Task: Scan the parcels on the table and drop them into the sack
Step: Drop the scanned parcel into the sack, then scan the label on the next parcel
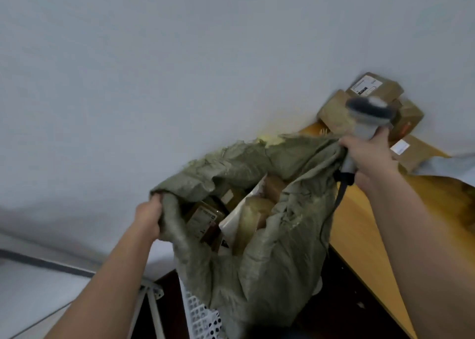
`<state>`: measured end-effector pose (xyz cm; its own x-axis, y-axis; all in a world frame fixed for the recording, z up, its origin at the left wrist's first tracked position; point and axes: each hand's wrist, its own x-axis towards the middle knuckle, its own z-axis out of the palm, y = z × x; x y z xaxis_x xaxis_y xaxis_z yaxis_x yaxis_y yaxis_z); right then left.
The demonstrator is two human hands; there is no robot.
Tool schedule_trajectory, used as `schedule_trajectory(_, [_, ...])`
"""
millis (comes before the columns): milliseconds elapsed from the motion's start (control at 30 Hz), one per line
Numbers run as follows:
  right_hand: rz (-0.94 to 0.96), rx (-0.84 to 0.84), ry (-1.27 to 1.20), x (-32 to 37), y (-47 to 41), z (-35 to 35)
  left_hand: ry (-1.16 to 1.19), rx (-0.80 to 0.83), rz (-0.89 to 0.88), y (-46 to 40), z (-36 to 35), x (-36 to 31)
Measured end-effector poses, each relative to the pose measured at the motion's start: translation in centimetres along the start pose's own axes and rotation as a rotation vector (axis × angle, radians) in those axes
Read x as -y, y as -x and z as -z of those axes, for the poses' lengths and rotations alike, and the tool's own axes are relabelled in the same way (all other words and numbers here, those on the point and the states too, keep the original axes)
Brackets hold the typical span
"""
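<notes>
While both hands hold the sack (pixel 259 256) open, you can judge how it handles: soft woven cloth, floppy, no shape of its own, so it has to be gripped by the rim and kept spread. The left hand (pixel 149 219) bunches the near-left edge in a curled fist. The right hand (pixel 367 156) is busier, fingers wrapped round the scanner (pixel 367 119) grip and, it seems, pinching the sack's far edge against it too. One sack, one scanner, its dark cord trailing down.

The sack hangs beside the table (pixel 359 223), its mouth about level with the tabletop. Inside I count at least three parcels (pixel 205 218), brown boxes and a white mailer, probably more beneath. It looks weighty now, so lift from the rim with both hands.

On the table's far corner, four or so cardboard boxes (pixel 372 86) stand stacked, stiff, light-looking, easy to take by the sides. Blur makes an exact count uncertain.
</notes>
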<state>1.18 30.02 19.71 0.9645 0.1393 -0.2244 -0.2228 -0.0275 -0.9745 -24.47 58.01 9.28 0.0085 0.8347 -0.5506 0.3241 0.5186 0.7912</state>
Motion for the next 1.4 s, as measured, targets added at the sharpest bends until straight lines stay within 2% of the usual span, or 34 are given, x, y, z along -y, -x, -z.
schedule_trajectory(67, [-0.099,0.002,0.074,-1.5,-0.4,0.4,-0.003,0.014,-0.055,0.3,-1.1,-0.3])
schedule_trajectory(167, [-0.082,-0.025,0.070,-1.9,-1.4,1.5,0.181,-0.037,-0.197,0.4,-1.3,-4.4])
schedule_trajectory(233, [-0.085,-0.059,0.030,-2.1,-1.8,2.7,0.227,-0.056,-0.224,0.1,-0.8,-6.1])
schedule_trajectory(333, [-0.142,-0.100,0.045,-4.0,-2.4,4.8,-0.078,-0.130,-0.184,-1.2,-1.4,-3.5])
schedule_trajectory(467, [-0.314,-0.132,0.158,-8.3,-3.4,7.4,-0.375,-0.103,-0.011,-2.3,-3.4,2.6])
schedule_trajectory(533, [-0.369,-0.153,0.208,-10.0,-3.9,8.5,-0.565,-0.157,-0.011,-1.3,-4.4,4.4])
schedule_trajectory(600, [-0.410,-0.174,0.222,-11.2,-4.5,9.4,-0.819,-0.244,-0.221,0.5,-5.7,5.9])
schedule_trajectory(667, [-0.427,-0.181,0.236,-12.1,-5.0,10.0,-1.017,-0.246,-0.607,1.9,-7.0,7.3])
schedule_trajectory(733, [-0.425,-0.176,0.259,-12.7,-5.4,10.4,-1.128,-0.134,-0.992,2.7,-8.3,8.7])
schedule_trajectory(767, [-0.422,-0.172,0.266,-13.0,-5.6,10.5,-1.170,0.007,-1.117,3.1,-9.0,9.4])
schedule_trajectory(800, [-0.420,-0.167,0.263,-13.2,-5.7,10.6,-1.207,0.208,-1.171,3.4,-9.8,10.0])
schedule_trajectory(833, [-0.424,-0.161,0.253,-13.4,-5.7,10.7,-1.233,0.411,-1.135,3.9,-10.5,10.7])
schedule_trajectory(900, [-0.439,-0.148,0.236,-13.6,-5.7,10.8,-1.329,0.708,-0.925,4.7,-11.5,12.6])
schedule_trajectory(967, [-0.447,-0.136,0.235,-13.8,-5.4,11.1,-1.469,0.898,-0.710,5.9,-12.1,14.4])
schedule_trajectory(1067, [-0.472,-0.141,0.217,-13.8,-4.6,12.0,-1.466,1.157,-0.360,7.7,-11.9,17.0])
schedule_trajectory(1100, [-0.478,-0.146,0.212,-13.8,-4.2,12.5,-1.485,1.178,-0.283,7.9,-11.7,17.5])
schedule_trajectory(1167, [-0.475,-0.162,0.205,-13.7,-3.4,13.5,-1.515,1.130,-0.283,8.1,-11.9,17.7])
schedule_trajectory(1300, [-0.459,-0.234,0.198,-13.7,-0.7,15.9,-1.534,0.943,-0.599,8.4,-13.7,15.2])
schedule_trajectory(1400, [-0.447,-0.279,0.158,-13.4,1.9,18.3,-1.446,0.910,-0.865,10.5,-15.9,13.7])
